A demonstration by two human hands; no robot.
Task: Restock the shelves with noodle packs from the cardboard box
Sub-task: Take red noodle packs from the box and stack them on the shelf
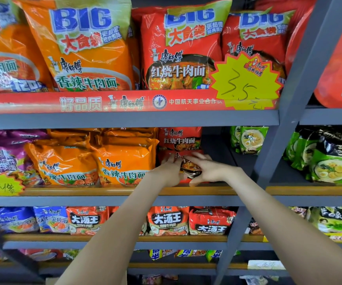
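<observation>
While both arms reach to the middle shelf [125, 191], the red pack [190, 169] stands at its front, just right of orange packs [123, 161]; the left grip [169, 169] lies straight-fingered against it, and the right grip [207, 171] clasps it.

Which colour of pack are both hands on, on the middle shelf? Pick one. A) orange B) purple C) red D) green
C: the left hand and right hand are both on a red pack, just right of the orange packs.
</observation>
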